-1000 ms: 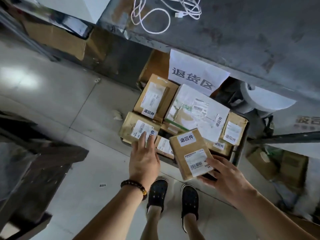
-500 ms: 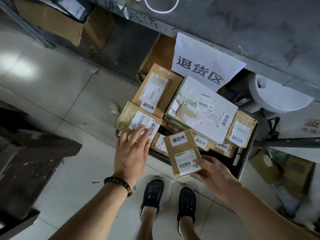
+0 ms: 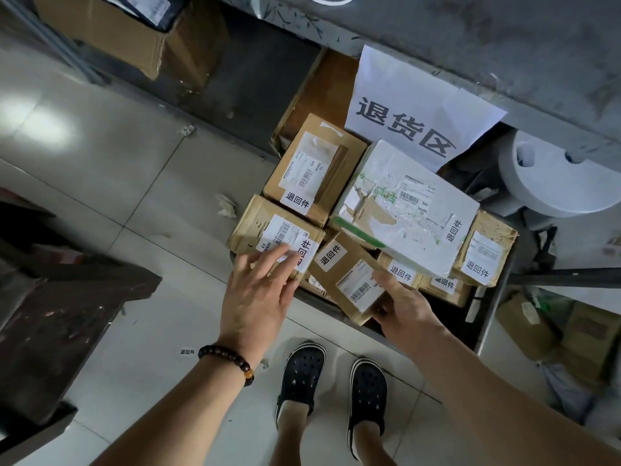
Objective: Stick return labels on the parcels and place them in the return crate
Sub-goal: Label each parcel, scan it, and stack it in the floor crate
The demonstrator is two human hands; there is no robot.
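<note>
While right hand [image 3: 403, 311] grips parcel [image 3: 339, 275] — fingers hidden — left hand [image 3: 255, 297] rests flat on labelled box [image 3: 255, 220].

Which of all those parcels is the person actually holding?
The small tilted brown parcel at the crate's near edge: the right hand grips its lower end. The left hand only lays flat fingers on a neighbour; the rest lie untouched.

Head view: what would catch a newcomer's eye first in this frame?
The white paper sign with big black characters hangs from the table edge above a crate packed with labelled brown parcels. In front, the right hand holds a small parcel tilted over the crate's near edge. The left hand lays flat fingers on the front-left parcel.
</note>
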